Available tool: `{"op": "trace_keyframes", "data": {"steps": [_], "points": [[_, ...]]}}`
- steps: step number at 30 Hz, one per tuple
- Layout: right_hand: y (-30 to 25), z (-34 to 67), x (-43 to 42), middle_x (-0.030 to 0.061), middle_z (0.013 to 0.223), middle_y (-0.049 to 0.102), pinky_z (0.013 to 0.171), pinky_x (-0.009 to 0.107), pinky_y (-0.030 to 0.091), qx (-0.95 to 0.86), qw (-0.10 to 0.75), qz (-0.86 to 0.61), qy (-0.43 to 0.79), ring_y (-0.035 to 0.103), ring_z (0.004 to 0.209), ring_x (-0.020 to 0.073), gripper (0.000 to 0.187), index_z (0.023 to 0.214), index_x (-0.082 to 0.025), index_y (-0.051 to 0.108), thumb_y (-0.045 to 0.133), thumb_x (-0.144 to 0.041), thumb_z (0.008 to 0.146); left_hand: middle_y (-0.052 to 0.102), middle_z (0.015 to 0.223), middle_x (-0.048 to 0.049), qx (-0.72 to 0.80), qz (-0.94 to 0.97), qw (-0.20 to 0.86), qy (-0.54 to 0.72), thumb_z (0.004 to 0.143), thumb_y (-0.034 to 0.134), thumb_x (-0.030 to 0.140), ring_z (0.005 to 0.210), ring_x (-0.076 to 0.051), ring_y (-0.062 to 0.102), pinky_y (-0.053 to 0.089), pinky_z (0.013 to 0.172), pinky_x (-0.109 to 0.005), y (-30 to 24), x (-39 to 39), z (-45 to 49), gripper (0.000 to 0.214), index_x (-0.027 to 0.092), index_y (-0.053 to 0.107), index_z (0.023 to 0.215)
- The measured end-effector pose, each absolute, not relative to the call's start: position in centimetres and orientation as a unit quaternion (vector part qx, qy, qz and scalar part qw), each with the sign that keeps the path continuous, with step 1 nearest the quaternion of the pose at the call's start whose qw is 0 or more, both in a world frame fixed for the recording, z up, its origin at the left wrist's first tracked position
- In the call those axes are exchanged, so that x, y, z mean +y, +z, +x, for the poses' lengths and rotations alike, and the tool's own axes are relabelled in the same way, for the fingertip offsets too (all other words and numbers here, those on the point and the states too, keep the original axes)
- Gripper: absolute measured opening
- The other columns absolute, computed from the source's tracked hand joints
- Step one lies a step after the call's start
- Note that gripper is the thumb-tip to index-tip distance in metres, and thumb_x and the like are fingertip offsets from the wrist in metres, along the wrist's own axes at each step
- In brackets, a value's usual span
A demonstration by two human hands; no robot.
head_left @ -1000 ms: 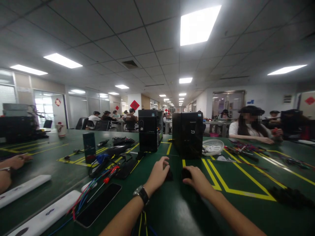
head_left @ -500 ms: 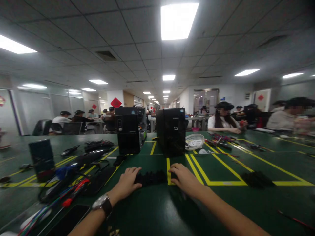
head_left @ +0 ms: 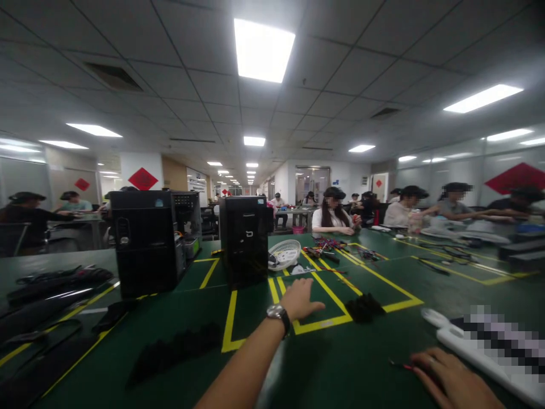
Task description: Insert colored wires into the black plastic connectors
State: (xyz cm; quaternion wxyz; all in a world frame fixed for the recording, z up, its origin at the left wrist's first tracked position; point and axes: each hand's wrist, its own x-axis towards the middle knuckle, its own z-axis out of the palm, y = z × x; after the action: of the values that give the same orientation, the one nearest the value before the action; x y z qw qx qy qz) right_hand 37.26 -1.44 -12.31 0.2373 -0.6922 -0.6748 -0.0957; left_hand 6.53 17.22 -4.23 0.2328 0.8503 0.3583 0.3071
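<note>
My left hand [head_left: 302, 299] is held above the green table, fingers stretched out and thumb apart, with nothing in it. Beyond its fingertips lie a scrap of white material [head_left: 301, 269] and a white basket [head_left: 284, 254]. At the lower right, my right hand [head_left: 453, 376] rests low over the table, its fingers bent around a thin red-and-black piece [head_left: 401, 364]. Most of that piece is under the hand, so its kind is unclear. A dark, fuzzy-looking strip [head_left: 174, 349] lies to the left, and a smaller dark clump [head_left: 365, 307] lies right of my left hand.
Two black computer towers [head_left: 145, 244] [head_left: 243, 241] stand on the table; the left one's side is open. Black cables [head_left: 59, 281] lie at far left. Coloured wires [head_left: 327, 245] are heaped behind the basket. A white object [head_left: 481, 352] lies at right. Other people sit beyond.
The view has turned right. My hands have left the dark strip: the left has moved right and forward, the right has gone to the thin red-and-black piece.
</note>
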Motion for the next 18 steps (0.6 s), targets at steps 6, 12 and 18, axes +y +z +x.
{"op": "trace_keyframes", "data": {"steps": [6, 12, 18], "points": [[-11.0, 35.0, -1.7, 0.0049, 0.092, 0.068, 0.078, 0.035, 0.051, -0.67, 0.233, -0.705, -0.031, 0.064, 0.087, 0.0221, 0.025, 0.09, -0.031, 0.069, 0.046, -0.041, 0.086, 0.055, 0.122, -0.0181, 0.349, 0.842, 0.285, 0.296, 0.064, 0.07, 0.047, 0.118, -0.038, 0.043, 0.029, 0.099, -0.052, -7.8, 18.0, 17.4, 0.054, 0.018, 0.059, 0.107], [-10.7, 34.8, -1.9, 0.0047, 0.094, 0.067, 0.077, 0.038, 0.047, -0.659, 0.223, -0.718, -0.04, 0.063, 0.09, 0.024, 0.024, 0.091, -0.031, 0.068, 0.045, -0.037, 0.087, 0.059, 0.098, -0.0131, 0.346, 0.827, 0.305, 0.321, 0.068, 0.066, 0.042, 0.098, -0.031, 0.051, 0.037, 0.087, -0.042, -8.4, 16.3, 16.9, 0.034, 0.018, 0.058, 0.092], [-9.9, 34.5, -2.3, 0.0041, 0.095, 0.067, 0.071, 0.032, 0.048, -0.667, 0.277, -0.687, -0.083, 0.063, 0.088, 0.0213, 0.022, 0.092, -0.029, 0.066, 0.046, -0.034, 0.086, 0.057, 0.09, -0.0041, 0.315, 0.819, 0.349, 0.328, 0.064, 0.064, 0.017, 0.077, -0.018, 0.053, 0.038, 0.065, -0.026, -8.0, 11.6, 9.1, 0.045, 0.02, 0.047, 0.106]]}}
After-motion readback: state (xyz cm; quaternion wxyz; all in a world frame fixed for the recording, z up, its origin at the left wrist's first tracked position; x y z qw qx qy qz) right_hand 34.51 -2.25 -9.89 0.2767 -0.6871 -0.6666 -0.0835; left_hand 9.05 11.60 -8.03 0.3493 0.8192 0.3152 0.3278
